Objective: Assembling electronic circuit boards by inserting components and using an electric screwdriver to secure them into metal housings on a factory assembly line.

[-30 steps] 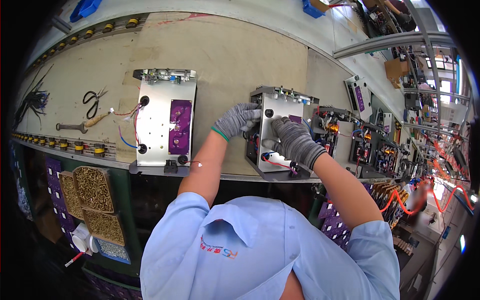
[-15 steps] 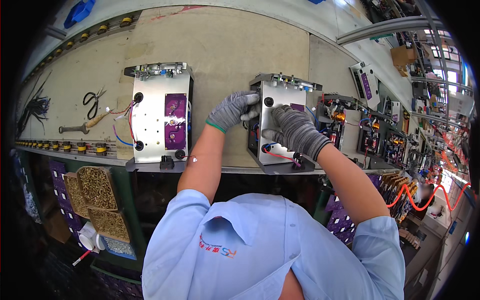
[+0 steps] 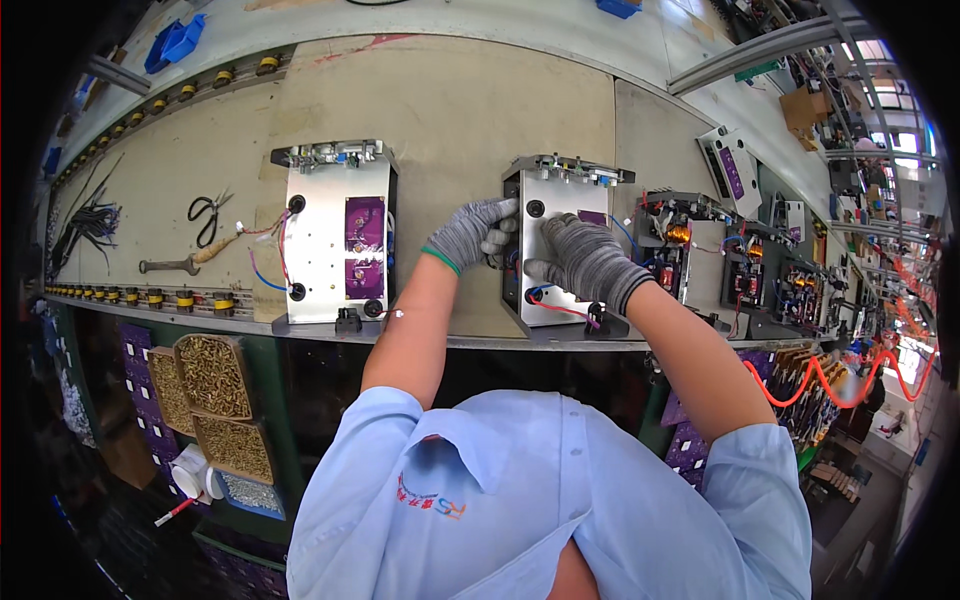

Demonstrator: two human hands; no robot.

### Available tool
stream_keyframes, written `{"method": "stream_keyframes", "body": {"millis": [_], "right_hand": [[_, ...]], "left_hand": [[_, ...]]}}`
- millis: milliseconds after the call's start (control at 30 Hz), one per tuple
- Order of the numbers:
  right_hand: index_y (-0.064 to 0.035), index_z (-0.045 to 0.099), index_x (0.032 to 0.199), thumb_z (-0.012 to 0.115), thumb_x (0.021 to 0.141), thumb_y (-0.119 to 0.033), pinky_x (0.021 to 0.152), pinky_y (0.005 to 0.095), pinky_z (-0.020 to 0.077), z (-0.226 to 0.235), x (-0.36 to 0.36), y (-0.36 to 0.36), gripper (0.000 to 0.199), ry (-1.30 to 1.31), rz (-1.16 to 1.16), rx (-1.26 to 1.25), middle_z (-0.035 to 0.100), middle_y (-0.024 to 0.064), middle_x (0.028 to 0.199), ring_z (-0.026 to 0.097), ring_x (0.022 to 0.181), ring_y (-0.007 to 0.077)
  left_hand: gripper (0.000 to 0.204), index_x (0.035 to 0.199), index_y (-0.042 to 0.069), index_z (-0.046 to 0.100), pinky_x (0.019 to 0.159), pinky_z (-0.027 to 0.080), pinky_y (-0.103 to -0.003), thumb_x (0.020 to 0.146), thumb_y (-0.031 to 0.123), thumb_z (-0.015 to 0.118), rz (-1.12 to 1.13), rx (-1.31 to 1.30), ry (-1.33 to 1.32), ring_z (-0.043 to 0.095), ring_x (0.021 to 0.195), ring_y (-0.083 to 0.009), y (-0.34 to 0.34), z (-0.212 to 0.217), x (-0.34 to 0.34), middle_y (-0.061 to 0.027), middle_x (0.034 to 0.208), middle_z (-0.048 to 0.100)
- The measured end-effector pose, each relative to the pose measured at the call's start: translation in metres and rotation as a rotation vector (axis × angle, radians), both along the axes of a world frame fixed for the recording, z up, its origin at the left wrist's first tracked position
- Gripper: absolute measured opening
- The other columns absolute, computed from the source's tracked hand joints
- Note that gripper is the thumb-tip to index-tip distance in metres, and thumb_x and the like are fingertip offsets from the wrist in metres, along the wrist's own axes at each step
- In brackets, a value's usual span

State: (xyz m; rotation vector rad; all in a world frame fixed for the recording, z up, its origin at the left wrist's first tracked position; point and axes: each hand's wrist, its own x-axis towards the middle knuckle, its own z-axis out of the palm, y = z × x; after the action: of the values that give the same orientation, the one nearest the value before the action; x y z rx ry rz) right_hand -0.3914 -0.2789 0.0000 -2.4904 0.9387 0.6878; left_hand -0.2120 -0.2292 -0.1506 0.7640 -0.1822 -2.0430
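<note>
A silver metal chassis (image 3: 540, 300) with a circuit board along its far end stands before me at the table's front edge. At its left side is my left hand (image 3: 472, 238) in a grey knit glove, fingers curled in against the open side; their tips are partly hidden. Across the top panel lies my right hand (image 3: 594, 262), also gloved, with bent fingers pressed down and the thumb lower on the panel. Anything under these fingers is hidden. Part of a purple circuit board (image 3: 593, 217) shows beside the right hand. A red wire (image 3: 560, 309) hangs from the chassis's near end.
A second chassis (image 3: 318, 240) stands to the left, near black-handled scissors (image 3: 204, 218), a wrench (image 3: 172, 266) and black cables (image 3: 92, 222). Open units with copper coils (image 3: 678, 235) line the right. Below the table edge are bins of brass fasteners (image 3: 213, 376).
The view has shifted slightly, so the table items appear a little lower and farther right. Both hands stay at the same chassis in nearly the same pose.
</note>
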Motion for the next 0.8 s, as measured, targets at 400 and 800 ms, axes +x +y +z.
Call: {"method": "stream_keyframes", "body": {"millis": [400,800], "right_hand": [[0.0018,0.057,0.112,0.062,0.086,-0.056,0.089,0.0445,0.0502,-0.013,-0.006,0.001,0.064,-0.068,0.006,-0.042,0.063,0.0219,0.108,0.064,0.102,0.0353],[0.0039,0.057,0.108,0.064,0.087,-0.051,0.088,0.0446,0.0497,-0.003,-0.001,-0.001,0.059,-0.061,0.017,0.017,0.063,0.0236,0.103,0.063,0.100,0.0376]], "left_hand": [[0.016,0.092,0.013,0.059,0.038,0.027,-0.018,0.095,0.027,0.063,0.000,-0.058,0.212,0.038,0.049,-0.0029,0.000,-0.008,-0.001,0.0062,0.069,0.048],[0.020,0.087,0.016,0.059,0.037,0.027,-0.018,0.094,0.033,0.064,-0.105,-0.110,0.056,0.035,0.046,-0.0016,-0.026,-0.002,0.000,0.0099,0.060,0.043]]}}
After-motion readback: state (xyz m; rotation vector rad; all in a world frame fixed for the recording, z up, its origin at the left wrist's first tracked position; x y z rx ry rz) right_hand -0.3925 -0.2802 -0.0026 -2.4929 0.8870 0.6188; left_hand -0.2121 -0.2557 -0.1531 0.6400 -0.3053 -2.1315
